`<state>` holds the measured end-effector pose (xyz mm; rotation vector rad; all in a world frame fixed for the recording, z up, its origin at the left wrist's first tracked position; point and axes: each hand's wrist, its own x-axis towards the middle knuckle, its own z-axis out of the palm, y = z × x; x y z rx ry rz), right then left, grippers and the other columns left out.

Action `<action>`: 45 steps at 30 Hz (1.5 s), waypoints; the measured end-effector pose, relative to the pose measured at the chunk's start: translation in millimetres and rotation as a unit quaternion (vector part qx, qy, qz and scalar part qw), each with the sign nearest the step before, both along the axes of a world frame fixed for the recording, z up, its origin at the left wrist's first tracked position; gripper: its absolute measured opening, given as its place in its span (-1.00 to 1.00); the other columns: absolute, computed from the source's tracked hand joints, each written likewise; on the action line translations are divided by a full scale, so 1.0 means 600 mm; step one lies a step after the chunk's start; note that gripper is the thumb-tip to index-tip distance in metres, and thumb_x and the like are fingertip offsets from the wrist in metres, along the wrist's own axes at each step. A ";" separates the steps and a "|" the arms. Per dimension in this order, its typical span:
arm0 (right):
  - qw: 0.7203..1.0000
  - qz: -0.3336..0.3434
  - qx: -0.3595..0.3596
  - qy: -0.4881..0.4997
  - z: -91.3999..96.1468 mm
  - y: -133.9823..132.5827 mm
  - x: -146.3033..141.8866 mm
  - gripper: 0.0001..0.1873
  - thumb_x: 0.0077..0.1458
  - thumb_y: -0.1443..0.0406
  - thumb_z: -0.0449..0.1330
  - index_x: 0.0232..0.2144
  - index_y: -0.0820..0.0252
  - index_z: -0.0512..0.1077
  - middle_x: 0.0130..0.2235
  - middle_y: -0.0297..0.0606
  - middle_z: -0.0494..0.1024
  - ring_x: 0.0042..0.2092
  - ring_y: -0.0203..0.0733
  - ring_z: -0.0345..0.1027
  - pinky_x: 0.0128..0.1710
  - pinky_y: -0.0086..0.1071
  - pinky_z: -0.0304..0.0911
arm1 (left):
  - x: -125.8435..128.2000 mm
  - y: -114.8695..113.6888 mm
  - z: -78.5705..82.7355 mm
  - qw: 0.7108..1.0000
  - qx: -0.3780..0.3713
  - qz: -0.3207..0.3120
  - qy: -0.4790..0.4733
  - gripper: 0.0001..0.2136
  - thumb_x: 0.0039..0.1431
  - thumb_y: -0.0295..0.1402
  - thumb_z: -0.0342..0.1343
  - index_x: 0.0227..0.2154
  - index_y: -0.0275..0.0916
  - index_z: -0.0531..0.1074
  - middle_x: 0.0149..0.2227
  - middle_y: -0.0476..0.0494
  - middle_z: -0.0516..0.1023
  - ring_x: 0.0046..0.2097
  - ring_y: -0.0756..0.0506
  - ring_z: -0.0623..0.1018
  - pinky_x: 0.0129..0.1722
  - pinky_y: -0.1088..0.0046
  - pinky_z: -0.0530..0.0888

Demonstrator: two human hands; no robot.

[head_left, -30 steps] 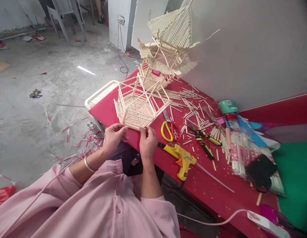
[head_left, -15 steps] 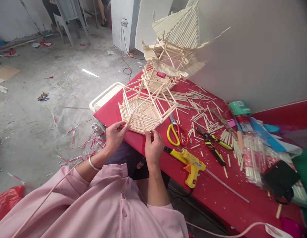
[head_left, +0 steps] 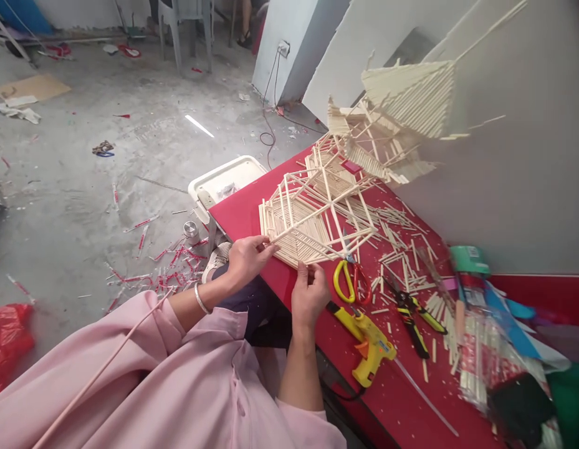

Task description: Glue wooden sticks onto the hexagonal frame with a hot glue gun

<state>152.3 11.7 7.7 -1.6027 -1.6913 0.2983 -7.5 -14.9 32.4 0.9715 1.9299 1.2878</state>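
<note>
A pale, many-sided frame of thin wooden sticks [head_left: 336, 201], with a slatted stick base [head_left: 293, 234], rests at the near edge of the red table. My left hand [head_left: 252, 260] pinches the near left edge of that base, thumb and fingers together. Close by, my right hand [head_left: 311, 292] grips the base's front edge, fingers curled in. Just right of the frame lie scissors [head_left: 344, 280] with one yellow and one red handle. A yellow glue gun [head_left: 374, 355] lies beyond my right hand, a clear glue stick trailing from its back.
Behind the frame stands a taller stick model with slatted roofs [head_left: 411, 100]. Yellow-black pliers [head_left: 413, 318], loose sticks [head_left: 401, 243] and bagged sticks [head_left: 480, 368] lie on the red table [head_left: 289, 181]. A white tray [head_left: 209, 181] juts out at left. Wrappers litter the floor.
The view has swung so that everything sits further right. The stick frame appears turned slightly between my hands, which remain at its near edge. Scissors and glue gun lie as before.
</note>
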 end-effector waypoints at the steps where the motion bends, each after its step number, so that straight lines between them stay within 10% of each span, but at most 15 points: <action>1: 1.000 -0.001 0.001 0.000 0.000 0.000 0.000 -0.22 0.14 -0.28 -0.01 -0.23 0.34 0.53 -0.31 0.07 0.63 -0.31 0.00 0.52 -0.25 -0.25 0.33 | 0.000 0.000 0.000 1.000 -0.002 0.002 0.002 -0.82 0.09 -0.19 0.26 -0.42 -0.20 0.60 -0.55 0.02 0.49 -0.48 -0.01 0.42 -0.44 0.50 0.22; 45: 0.999 0.040 -0.030 0.000 0.001 -0.005 -0.009 -0.51 0.34 0.00 -0.03 -0.04 0.23 0.46 -0.23 -0.12 0.58 -0.21 -0.14 0.47 -0.25 -0.36 0.29 | -0.003 0.003 -0.004 0.999 0.025 0.032 -0.025 -0.56 -0.03 -0.06 0.27 -0.20 -0.32 0.58 -0.55 0.04 0.47 -0.62 0.07 0.32 -0.62 0.53 0.30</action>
